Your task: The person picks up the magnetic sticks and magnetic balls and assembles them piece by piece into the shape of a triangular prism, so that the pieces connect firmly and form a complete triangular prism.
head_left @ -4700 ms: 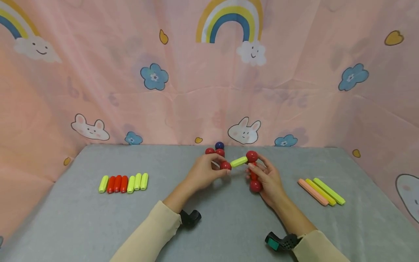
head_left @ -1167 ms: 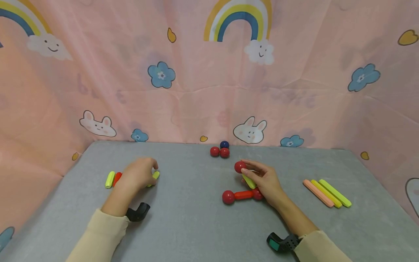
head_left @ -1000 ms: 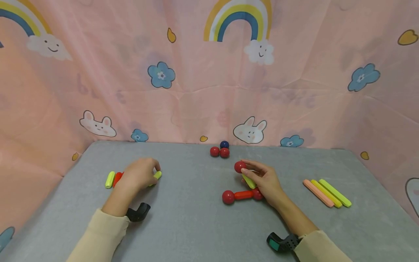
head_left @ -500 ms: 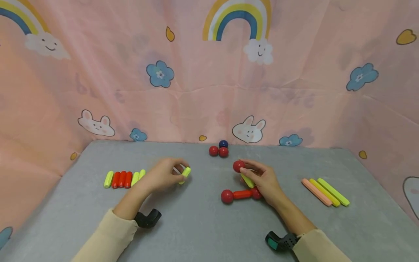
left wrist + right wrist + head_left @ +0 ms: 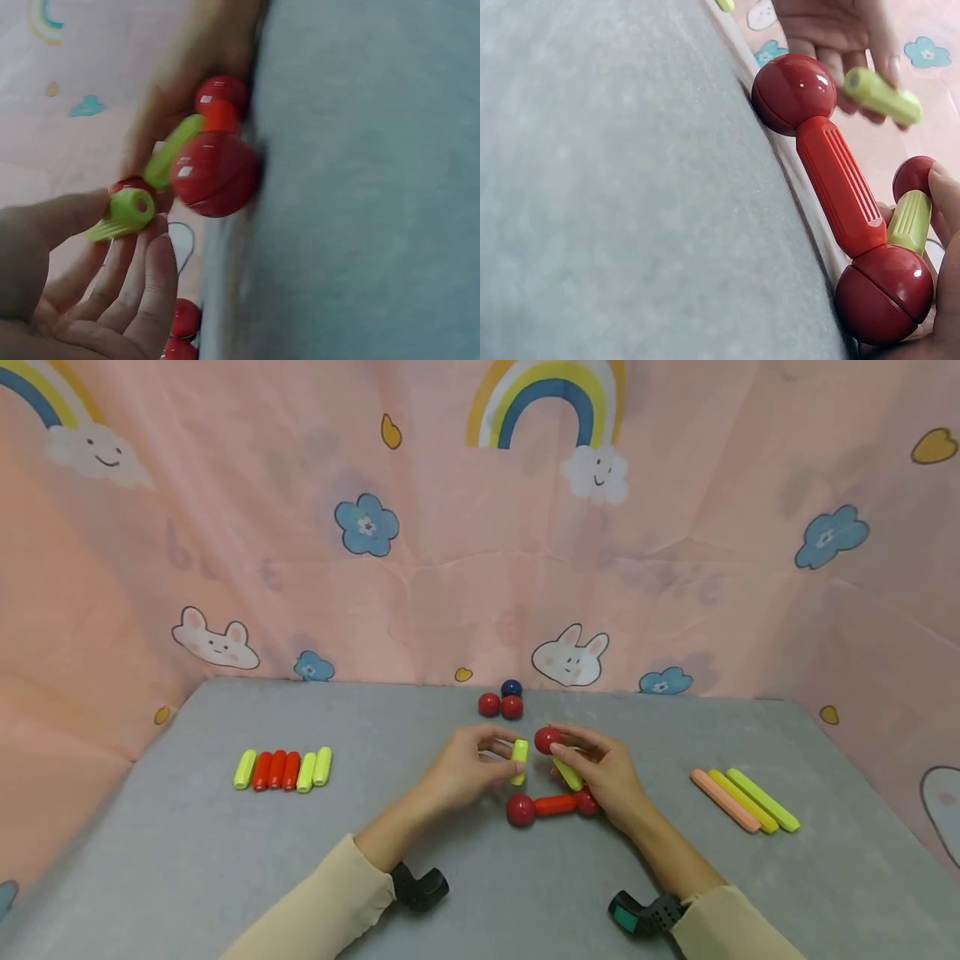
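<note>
My left hand (image 5: 463, 767) pinches a short yellow-green rod (image 5: 519, 762) between thumb and fingers. The rod's round end, with a small centre spot, faces the camera in the left wrist view. Close by on the right, my right hand (image 5: 609, 773) grips a joined piece by its upper red ball (image 5: 547, 740) and a yellow-green rod (image 5: 567, 773). That rod slants down to another red ball (image 5: 885, 295), from which a red rod (image 5: 841, 187) runs to a third red ball (image 5: 521, 810) low over the grey table. A narrow gap separates the left hand's rod from the upper ball.
Several short red and yellow-green rods, such as a red one (image 5: 277, 770), lie in a row at left. Two red balls (image 5: 489, 704) and a dark blue ball (image 5: 512, 687) sit at the back. Three longer sticks (image 5: 744, 802) lie at right. A pink printed curtain (image 5: 420, 593) hangs behind.
My left hand has taken a yellow-green rod from the row's right end and carried it right, beside the joined piece. My right hand has held almost still over the last second.
</note>
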`<state>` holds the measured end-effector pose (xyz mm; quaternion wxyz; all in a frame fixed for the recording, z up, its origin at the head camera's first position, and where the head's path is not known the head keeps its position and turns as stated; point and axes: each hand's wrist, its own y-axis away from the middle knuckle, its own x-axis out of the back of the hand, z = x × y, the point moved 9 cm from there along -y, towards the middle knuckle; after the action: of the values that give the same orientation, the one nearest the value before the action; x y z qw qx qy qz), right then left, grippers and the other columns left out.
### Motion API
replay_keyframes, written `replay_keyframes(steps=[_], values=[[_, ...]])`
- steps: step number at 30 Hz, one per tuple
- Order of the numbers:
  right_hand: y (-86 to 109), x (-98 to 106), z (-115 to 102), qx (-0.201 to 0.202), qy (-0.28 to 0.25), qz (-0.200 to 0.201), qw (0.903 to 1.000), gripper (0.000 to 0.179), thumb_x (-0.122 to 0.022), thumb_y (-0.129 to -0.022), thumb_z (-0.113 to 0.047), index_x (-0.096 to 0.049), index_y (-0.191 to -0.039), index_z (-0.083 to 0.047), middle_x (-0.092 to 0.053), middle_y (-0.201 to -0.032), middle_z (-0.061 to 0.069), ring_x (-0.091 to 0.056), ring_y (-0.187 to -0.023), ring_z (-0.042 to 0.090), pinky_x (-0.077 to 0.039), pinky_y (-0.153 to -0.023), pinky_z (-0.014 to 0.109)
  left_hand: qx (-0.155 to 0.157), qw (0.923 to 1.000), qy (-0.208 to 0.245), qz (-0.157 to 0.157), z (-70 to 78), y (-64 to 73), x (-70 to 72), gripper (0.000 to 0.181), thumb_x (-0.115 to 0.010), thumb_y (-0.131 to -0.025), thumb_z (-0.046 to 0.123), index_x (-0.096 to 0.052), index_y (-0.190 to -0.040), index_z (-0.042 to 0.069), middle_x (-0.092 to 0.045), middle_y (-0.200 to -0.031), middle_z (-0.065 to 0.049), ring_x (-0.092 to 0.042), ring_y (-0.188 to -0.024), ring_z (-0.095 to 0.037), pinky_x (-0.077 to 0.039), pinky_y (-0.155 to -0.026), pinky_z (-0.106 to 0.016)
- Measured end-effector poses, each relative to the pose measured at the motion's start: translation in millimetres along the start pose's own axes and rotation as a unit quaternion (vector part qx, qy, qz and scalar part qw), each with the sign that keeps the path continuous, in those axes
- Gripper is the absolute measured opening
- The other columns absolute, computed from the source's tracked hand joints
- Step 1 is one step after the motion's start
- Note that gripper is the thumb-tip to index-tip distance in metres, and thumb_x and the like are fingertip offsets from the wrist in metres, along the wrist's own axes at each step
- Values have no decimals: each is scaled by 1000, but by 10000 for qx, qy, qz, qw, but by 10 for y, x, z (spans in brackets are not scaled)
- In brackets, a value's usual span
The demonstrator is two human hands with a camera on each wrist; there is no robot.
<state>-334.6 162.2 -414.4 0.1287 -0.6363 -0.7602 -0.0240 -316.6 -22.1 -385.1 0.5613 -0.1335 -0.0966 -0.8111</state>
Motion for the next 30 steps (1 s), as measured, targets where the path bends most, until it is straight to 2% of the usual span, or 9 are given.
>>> replay_keyframes(steps=[7, 11, 14, 17, 21, 25, 30], values=[[12, 3, -14, -9, -6, 39, 10000, 44, -67, -98, -23, -61, -138, -5, -61, -137, 23, -68, -97, 6, -60, -80, 22, -219, 9997, -30, -88, -19, 10, -114, 34, -76, -89, 15, -69, -121, 8, -73, -105, -11, -72, -81, -14, -52, -64, -25], [11, -4, -18, 12, -47, 14, 10000, 44, -67, -98, -24, -61, -138, -5, -63, -132, 22, -69, -94, 8, -60, -80, 23, -308, 9994, -22, -140, -32, 19, -143, 35, -76, -89, 16, -69, -122, 7, -73, -104, -12, -70, -80, -13, -50, -64, -25], [13, -8, -17, 54, -93, -8, 9999, 44, -67, -98, -23, -61, -137, -4, -66, -125, 17, -70, -92, 11, -61, -79, 24, -343, 9992, -18, -212, -51, 20, -174, 37, -77, -88, 16, -68, -123, 6, -73, -105, -12, -70, -81, -13, -51, -65, -25], [9, -11, -8, 79, -131, -21, 9999, 43, -67, -98, -22, -61, -137, -4, -67, -122, 12, -70, -92, 11, -61, -80, 24, -296, 9988, -56, -373, -77, 25, -216, 45, -80, -86, 15, -65, -127, 5, -73, -107, -12, -72, -86, -14, -58, -73, -27], [-1, -13, 0, 95, -182, -30, 9998, 43, -67, -98, -21, -61, -137, -4, -67, -121, 8, -69, -93, 9, -61, -80, 25, -165, 9982, -161, -549, -103, 37, -262, 57, -83, -83, 13, -59, -135, 6, -72, -111, -11, -73, -92, -15, -61, -82, -31], [1, -13, -3, 112, -231, -49, 9997, 43, -67, -98, -20, -61, -137, -3, -68, -117, -1, -69, -94, 8, -61, -80, 25, -169, 9983, -201, -519, -98, 41, -275, 57, -83, -83, 13, -59, -135, 7, -72, -112, -10, -73, -93, -15, -61, -82, -31], [6, -15, -14, 125, -294, -82, 9995, 43, -67, -98, -19, -60, -138, -2, -68, -111, -10, -69, -94, 8, -61, -80, 26, -334, 9984, -224, -386, -63, 47, -273, 53, -81, -85, 14, -62, -133, 5, -73, -111, -12, -72, -92, -15, -60, -79, -29]])
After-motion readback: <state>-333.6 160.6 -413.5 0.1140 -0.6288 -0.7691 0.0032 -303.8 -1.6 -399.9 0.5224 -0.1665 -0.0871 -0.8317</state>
